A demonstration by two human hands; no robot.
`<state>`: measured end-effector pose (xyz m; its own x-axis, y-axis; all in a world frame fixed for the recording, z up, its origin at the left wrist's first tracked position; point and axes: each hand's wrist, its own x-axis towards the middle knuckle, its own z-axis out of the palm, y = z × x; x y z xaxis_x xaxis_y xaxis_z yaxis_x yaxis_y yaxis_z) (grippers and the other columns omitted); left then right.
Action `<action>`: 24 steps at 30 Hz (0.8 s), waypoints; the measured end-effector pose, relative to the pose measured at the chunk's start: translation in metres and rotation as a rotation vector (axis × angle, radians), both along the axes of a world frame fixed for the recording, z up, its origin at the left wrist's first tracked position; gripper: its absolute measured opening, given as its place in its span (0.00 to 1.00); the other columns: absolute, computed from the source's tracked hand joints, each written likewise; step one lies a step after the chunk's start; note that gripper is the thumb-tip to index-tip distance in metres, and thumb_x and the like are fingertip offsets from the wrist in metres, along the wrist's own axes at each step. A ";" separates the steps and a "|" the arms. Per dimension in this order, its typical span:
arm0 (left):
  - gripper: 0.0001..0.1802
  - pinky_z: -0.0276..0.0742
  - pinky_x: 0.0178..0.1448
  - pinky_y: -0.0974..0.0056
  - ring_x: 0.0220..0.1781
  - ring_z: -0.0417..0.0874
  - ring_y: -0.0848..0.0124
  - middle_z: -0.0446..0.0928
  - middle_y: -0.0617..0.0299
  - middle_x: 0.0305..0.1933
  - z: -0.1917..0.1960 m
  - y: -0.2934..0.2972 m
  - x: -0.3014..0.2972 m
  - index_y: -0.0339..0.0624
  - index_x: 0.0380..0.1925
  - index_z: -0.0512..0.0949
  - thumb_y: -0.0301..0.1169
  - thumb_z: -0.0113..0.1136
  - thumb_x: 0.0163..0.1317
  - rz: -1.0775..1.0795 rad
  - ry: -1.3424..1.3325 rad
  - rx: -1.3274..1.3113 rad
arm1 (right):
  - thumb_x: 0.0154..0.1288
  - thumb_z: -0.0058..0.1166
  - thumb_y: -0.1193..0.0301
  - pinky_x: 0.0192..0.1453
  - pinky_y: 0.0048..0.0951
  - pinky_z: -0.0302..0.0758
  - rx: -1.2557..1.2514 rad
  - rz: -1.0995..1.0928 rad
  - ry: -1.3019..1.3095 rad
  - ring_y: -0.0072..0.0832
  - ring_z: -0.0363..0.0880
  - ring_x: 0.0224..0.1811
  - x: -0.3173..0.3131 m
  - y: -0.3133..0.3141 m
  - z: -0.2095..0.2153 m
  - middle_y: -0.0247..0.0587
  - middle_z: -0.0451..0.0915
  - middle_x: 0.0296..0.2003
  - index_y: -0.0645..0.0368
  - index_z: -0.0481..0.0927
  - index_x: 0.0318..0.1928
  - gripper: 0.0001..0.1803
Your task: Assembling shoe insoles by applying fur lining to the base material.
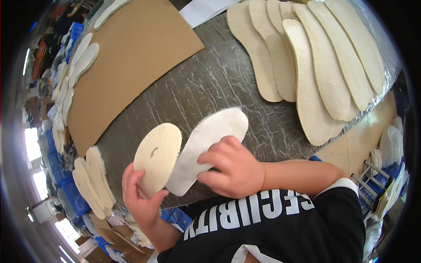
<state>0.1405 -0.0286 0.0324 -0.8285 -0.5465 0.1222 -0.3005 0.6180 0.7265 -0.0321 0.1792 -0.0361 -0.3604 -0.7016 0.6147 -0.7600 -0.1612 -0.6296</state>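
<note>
My left hand (144, 193) grips the lower end of a cream insole (158, 153), thumb on the near edge and fingers along the left side. A small handwritten mark shows on its upward face. Just right of it lies a white insole (208, 140) with a fuzzy edge, slanting up to the right. The cream insole's right edge meets or slightly overlaps it. Over the middle of the white insole is my right hand (232, 168), fingers bent, with a gap between thumb and forefinger. Nothing shows held in it; whether the fingertips press on the insole is unclear.
Overlapping cream insoles (322, 74) fan out across the far right of the dark, marbled table (206, 81). A brown cardboard sheet (131, 57) covers the far left. More insoles (94, 182) lie at the left edge, and white paper (208, 9) at the back.
</note>
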 end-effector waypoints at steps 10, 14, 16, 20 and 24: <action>0.35 0.73 0.57 0.51 0.57 0.74 0.50 0.73 0.47 0.60 -0.010 0.034 -0.057 0.39 0.44 0.81 0.49 0.79 0.38 -0.333 -0.122 -0.235 | 0.74 0.37 0.80 0.29 0.23 0.78 0.369 -0.080 -1.381 0.22 0.78 0.27 -0.041 0.061 0.002 0.42 0.75 0.40 0.65 0.57 0.71 0.27; 0.34 0.72 0.56 0.49 0.55 0.74 0.48 0.72 0.46 0.61 -0.014 0.040 -0.075 0.41 0.45 0.81 0.48 0.79 0.39 -0.429 -0.194 -0.308 | 0.75 0.37 0.75 0.29 0.26 0.79 0.362 0.007 -1.525 0.25 0.80 0.26 -0.052 0.059 0.001 0.43 0.77 0.36 0.68 0.62 0.68 0.24; 0.34 0.72 0.56 0.48 0.55 0.74 0.48 0.72 0.46 0.61 -0.013 0.040 -0.075 0.41 0.45 0.81 0.48 0.78 0.40 -0.445 -0.221 -0.334 | 0.76 0.34 0.79 0.29 0.23 0.79 0.385 0.081 -1.579 0.23 0.79 0.27 -0.055 0.059 0.000 0.41 0.76 0.37 0.66 0.61 0.70 0.24; 0.34 0.71 0.57 0.48 0.56 0.73 0.48 0.72 0.45 0.61 -0.014 0.040 -0.073 0.41 0.46 0.80 0.48 0.78 0.40 -0.444 -0.250 -0.360 | 0.76 0.33 0.79 0.29 0.23 0.79 0.371 0.132 -1.617 0.23 0.79 0.27 -0.062 0.060 0.000 0.41 0.75 0.36 0.66 0.60 0.70 0.24; 0.35 0.71 0.57 0.49 0.56 0.73 0.49 0.72 0.44 0.61 -0.014 0.043 -0.072 0.39 0.47 0.81 0.46 0.79 0.40 -0.437 -0.262 -0.348 | 0.77 0.33 0.78 0.28 0.22 0.78 0.331 0.173 -1.641 0.22 0.79 0.26 -0.062 0.061 -0.004 0.40 0.75 0.35 0.66 0.60 0.70 0.23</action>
